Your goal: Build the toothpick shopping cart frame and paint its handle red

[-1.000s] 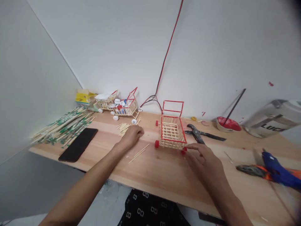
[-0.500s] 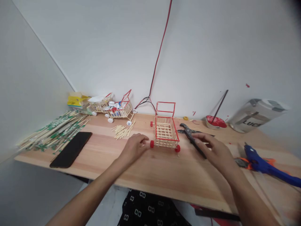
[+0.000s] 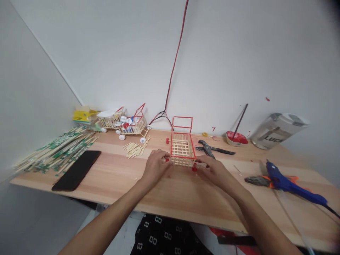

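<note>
A small stick-built cart [image 3: 181, 147] with red rims, a red handle frame and red wheels stands on the wooden table [image 3: 170, 191]. My left hand [image 3: 156, 165] curls against its near left corner by a red wheel. My right hand [image 3: 214, 170] curls against its near right corner beside another red wheel. Both hands have their fingers on the cart's front lower edge.
Two more stick carts [image 3: 124, 123] with bottle caps stand at the back left, loose short sticks [image 3: 135, 148] before them. Wrapped chopsticks [image 3: 54, 150] and a black phone [image 3: 77, 170] lie left. Black pliers [image 3: 212, 149], a red paint dish [image 3: 235, 138], a silver can [image 3: 278, 131] and a blue glue gun [image 3: 289, 183] lie right.
My left hand came in from the loose sticks to the cart's left corner. My right hand moved from near the pliers back to the cart's right corner. The view shifted slightly rightward.
</note>
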`<state>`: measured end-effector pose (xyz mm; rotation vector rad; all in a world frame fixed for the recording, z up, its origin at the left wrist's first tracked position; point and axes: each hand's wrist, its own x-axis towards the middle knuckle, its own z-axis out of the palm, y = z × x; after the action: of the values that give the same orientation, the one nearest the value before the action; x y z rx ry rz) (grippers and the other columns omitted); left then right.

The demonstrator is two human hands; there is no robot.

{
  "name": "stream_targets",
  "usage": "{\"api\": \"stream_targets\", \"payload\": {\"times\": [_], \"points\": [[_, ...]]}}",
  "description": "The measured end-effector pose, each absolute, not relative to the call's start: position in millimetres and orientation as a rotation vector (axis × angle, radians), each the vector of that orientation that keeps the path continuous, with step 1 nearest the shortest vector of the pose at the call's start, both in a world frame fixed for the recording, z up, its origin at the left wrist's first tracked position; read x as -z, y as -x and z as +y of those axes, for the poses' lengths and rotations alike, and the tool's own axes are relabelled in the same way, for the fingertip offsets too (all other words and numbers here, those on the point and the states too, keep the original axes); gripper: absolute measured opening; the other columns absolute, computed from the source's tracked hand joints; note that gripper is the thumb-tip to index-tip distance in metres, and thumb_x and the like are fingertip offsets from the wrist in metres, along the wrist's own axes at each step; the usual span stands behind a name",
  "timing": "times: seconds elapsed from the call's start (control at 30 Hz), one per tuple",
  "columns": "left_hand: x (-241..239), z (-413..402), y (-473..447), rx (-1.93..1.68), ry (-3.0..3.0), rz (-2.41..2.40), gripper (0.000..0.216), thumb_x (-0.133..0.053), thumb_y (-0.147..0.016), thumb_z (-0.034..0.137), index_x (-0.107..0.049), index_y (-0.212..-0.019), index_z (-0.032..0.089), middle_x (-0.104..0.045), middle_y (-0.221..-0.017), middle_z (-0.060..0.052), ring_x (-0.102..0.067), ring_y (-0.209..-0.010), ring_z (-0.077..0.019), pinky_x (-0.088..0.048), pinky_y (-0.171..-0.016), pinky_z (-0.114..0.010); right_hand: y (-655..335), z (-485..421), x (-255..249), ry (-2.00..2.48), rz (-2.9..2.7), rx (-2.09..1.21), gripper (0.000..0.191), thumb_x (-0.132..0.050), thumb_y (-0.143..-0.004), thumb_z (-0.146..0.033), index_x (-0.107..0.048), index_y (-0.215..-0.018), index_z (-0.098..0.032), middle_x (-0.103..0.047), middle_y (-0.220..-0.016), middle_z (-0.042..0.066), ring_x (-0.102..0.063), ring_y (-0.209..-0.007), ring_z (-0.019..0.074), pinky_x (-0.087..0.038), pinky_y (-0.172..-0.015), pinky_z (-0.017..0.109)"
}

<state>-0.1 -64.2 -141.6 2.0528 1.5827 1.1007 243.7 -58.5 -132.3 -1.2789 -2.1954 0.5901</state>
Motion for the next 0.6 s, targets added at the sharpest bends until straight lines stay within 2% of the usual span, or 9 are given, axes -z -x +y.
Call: {"api": "stream_targets", "payload": {"times": [0.17,0.3,0.43,0.6], "points": [[142,-48,12,-1.122,-1.948,1.573,0.007,-0.064,-0.071,0.011,-0.069,-0.070,0.016,-0.064,-0.072,-0.001,-0.055,-0.071,-0.0154,-0.038,-0.067,-0.026,-229,-63,129,1.236,-2.174,-0.638,0.036,-0.048,-0.089,-0.029,-0.064,-0.121,-0.024,-0.069,-0.117,0.008,-0.063,-0.101,0.0219,-0.051,-0.082,0.035],[146,-27,27,-1.206,-1.802,1.495,0.009,-0.060,-0.073,0.017,-0.069,-0.071,0.015,-0.061,-0.066,0.000,-0.052,-0.063,-0.0130,-0.037,-0.059,-0.023,-208,-60,126,1.263,-2.162,-0.662,0.038,-0.055,-0.086,-0.027,-0.063,-0.123,-0.023,-0.068,-0.117,0.009,-0.064,-0.101,0.0231,-0.050,-0.087,0.038],[150,-4,41,-1.197,-1.720,1.385,0.011,-0.061,-0.068,0.016,-0.069,-0.075,0.014,-0.064,-0.066,0.000,-0.055,-0.062,-0.0130,-0.039,-0.059,-0.022,-190,-54,130,1.210,-2.208,-0.647,0.041,-0.055,-0.086,-0.023,-0.061,-0.126,-0.018,-0.065,-0.122,0.013,-0.060,-0.110,0.0246,-0.047,-0.094,0.041],[157,19,50,-1.177,-1.614,1.295,0.008,-0.062,-0.065,0.016,-0.065,-0.073,0.014,-0.058,-0.055,0.003,-0.051,-0.050,-0.0112,-0.038,-0.051,-0.021,-200,-42,134,1.207,-2.183,-0.521,0.034,-0.055,-0.087,-0.025,-0.064,-0.119,-0.018,-0.067,-0.121,0.011,-0.062,-0.110,0.0230,-0.047,-0.094,0.037]]}}
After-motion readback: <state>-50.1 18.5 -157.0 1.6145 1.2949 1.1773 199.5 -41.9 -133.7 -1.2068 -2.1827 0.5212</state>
